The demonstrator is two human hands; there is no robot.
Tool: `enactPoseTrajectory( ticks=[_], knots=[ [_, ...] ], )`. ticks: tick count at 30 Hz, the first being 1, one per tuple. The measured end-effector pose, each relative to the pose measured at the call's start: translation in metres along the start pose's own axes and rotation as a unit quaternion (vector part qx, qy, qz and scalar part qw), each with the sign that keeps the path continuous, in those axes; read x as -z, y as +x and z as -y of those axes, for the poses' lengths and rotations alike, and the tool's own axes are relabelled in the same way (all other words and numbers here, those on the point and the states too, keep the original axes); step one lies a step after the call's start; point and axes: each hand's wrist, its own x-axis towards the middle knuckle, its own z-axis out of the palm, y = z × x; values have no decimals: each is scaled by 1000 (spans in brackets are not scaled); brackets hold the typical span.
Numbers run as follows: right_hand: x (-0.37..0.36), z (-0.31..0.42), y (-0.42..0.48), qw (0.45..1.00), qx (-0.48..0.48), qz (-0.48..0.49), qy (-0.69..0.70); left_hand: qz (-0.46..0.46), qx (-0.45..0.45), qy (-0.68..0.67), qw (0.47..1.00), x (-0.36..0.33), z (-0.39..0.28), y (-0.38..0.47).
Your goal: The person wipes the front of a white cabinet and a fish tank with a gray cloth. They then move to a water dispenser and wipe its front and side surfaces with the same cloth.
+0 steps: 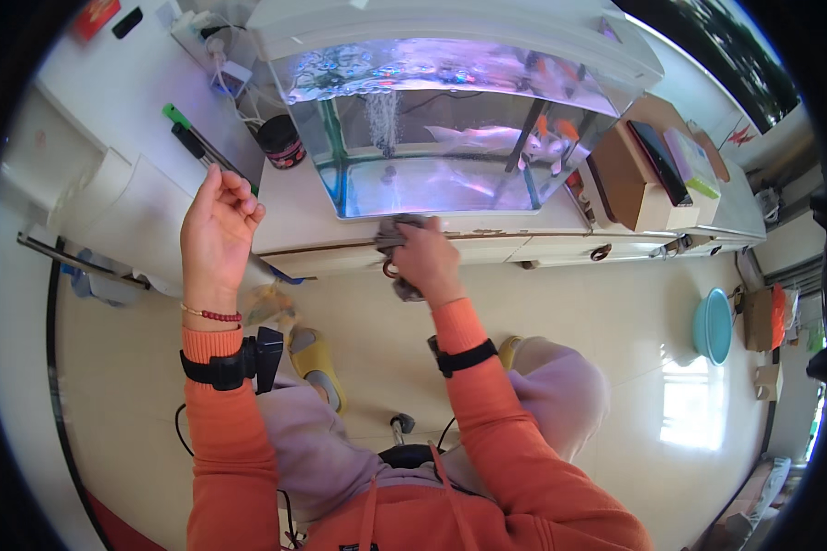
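My right hand (427, 258) grips a crumpled grey cloth (397, 233) at the front edge of a white cabinet (468, 224), just below the fish tank. Part of the cloth hangs beneath the hand, over a round drawer pull (389, 268). Several pale and orange fish swim in the lit aquarium (427, 186), and bubbles rise on its left side. Raised at the left, my left hand (220, 227) holds nothing, its fingers loosely curled and the palm turned up. Behind its fingertips are pens (193, 141) with green and black ends.
A dark jar (280, 141) stands left of the tank, near white plugs and cables (231, 79). On the right, a cardboard box (637, 172) bears a phone (660, 162). A blue-green basin (713, 327) leans upright on the floor. A plastic bag (268, 303) lies near my yellow slipper (317, 368).
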Motion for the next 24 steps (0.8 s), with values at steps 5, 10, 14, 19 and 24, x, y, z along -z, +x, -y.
enactPoseTrajectory(
  ticks=[5,10,14,19,24],
  knots=[
    [61,-78,9,992,-107,-34,-63,21,-7,-19,1000,-1,-3,-8],
    [116,-135,18,963,-216,-97,-127,15,-12,-14,1000,2,-8,-11],
    [105,-126,23,961,-207,-112,-143,13,-20,-37,999,9,-16,-13],
    [36,-45,22,985,-68,-37,-156,18,-36,-45,998,20,-24,-16],
    [-53,69,7,994,29,30,-101,1,-34,-45,998,25,-28,-18]
  ],
)
